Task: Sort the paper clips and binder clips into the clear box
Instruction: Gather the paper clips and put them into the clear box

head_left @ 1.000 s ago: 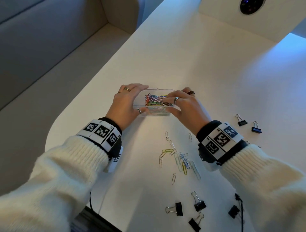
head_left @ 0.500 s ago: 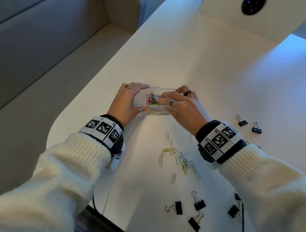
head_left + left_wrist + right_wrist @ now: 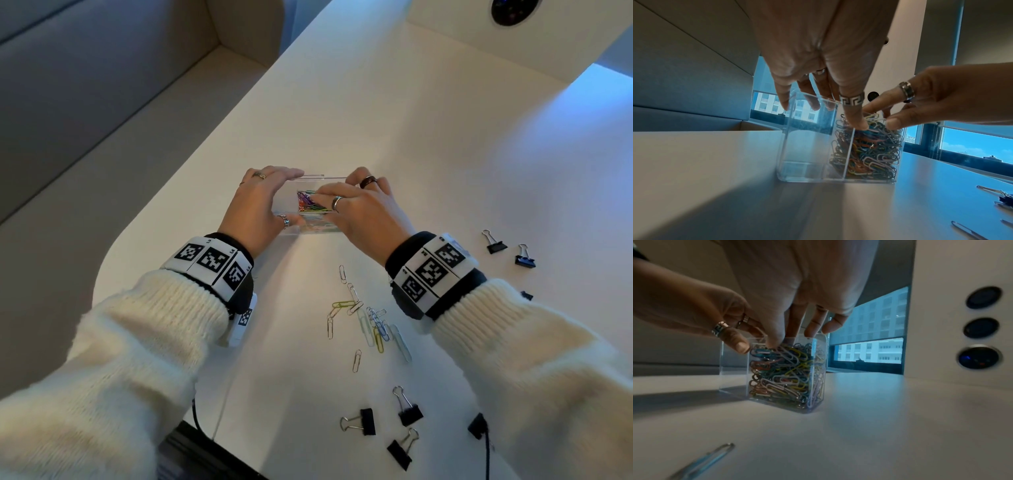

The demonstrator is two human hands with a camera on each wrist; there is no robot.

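Two compartments: the clear box (image 3: 807, 146) is hard transparent plastic with a divider; coloured wire paper clips (image 3: 783, 374) fill its right half.
Left hand (image 3: 260, 209): fingers and thumb curled round the box's left end.
Right hand (image 3: 363, 209): fingers pressed onto the heap; no clip visibly pinched.
Around: loose paper clips (image 3: 370, 320) and black binder clips (image 3: 390, 423) lie on the smooth white table (image 3: 445, 144), nearer the person.
Change: right fingers cover more of the heap than earlier.
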